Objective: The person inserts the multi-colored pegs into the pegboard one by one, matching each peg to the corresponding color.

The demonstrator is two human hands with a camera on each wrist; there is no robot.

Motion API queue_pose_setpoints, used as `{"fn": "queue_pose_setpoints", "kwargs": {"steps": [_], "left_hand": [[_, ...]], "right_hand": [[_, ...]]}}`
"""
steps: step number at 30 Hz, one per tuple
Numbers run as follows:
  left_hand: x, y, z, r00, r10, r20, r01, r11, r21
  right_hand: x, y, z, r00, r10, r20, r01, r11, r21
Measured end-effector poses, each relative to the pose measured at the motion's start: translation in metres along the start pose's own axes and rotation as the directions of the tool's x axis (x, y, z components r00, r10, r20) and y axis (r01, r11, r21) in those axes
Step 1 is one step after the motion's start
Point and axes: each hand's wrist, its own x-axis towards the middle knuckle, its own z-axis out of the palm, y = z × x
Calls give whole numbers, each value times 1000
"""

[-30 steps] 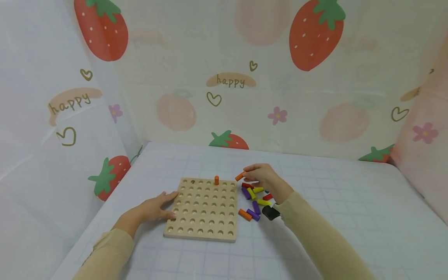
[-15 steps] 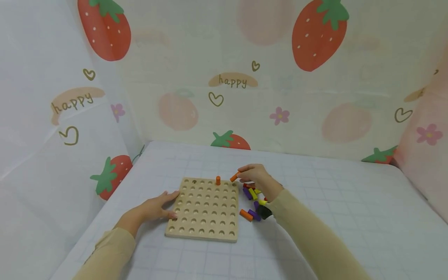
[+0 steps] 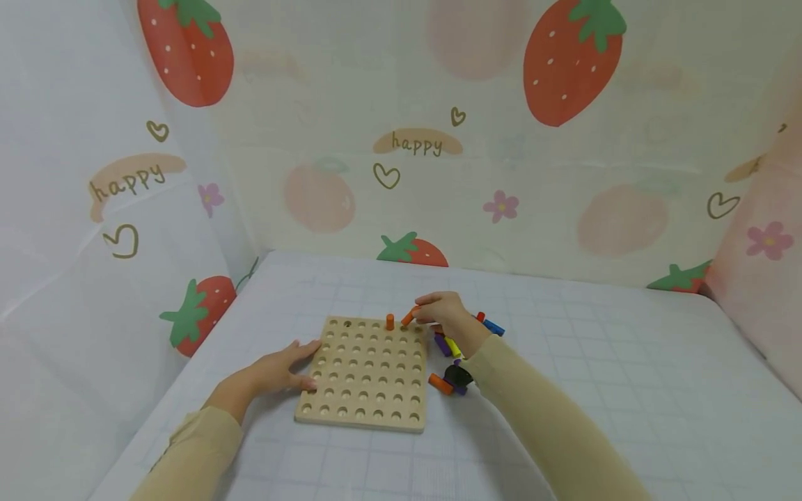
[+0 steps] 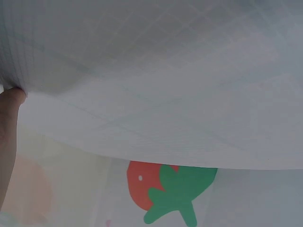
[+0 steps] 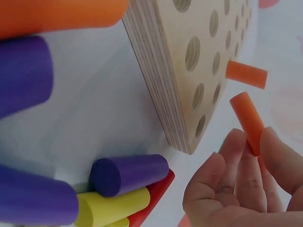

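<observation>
Pale sheeting (image 3: 401,90) printed with strawberries and the word "happy" stood around a white table (image 3: 645,369), whose cloth bore a faint grid; two large strawberries were cut by the upper edge of the head view. On the table lay a square wooden board (image 3: 366,369) with rows of round holes, mostly unfilled. One hole of the far row looked dark inside, and what made it dark was not clear.

At the board's left side rested the left hand (image 3: 276,370), released and holding nothing, its thumb and forefinger spread along the edge; its other fingers were hard to separate. Its wrist view showed only a piece of this hand, cut by the left border.

The right hand (image 3: 446,313) was grasping an orange peg (image 5: 247,120) between thumb and fingertips, above the far right part of the board. The peg was tilted, its upper end partly covered by the fingers, and whether its lower end touched the wood could not be told. Just beside it, a second orange peg (image 3: 390,321) stood upright in the far row.

Right of the board, a heap of loose pegs (image 5: 128,175), purple, yellow, red, blue and orange, was partly hidden under the right sleeve (image 3: 539,417) and a black object (image 3: 459,376) at the wrist, too small to identify. The right wrist view cropped several of these pegs.
</observation>
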Motion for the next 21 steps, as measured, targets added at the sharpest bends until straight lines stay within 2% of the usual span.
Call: {"fn": "queue_pose_setpoints", "kwargs": {"steps": [6,21], "left_hand": [[-2,1,0,1000,11,-3,-11,1000,-4],[-4,2,-1,1000,10,-3,-10,1000,-9]], "right_hand": [[3,0,4,1000,2,-10,-3,998,-58],[10,1,10,999,4,-35,-8,995,-102]]}}
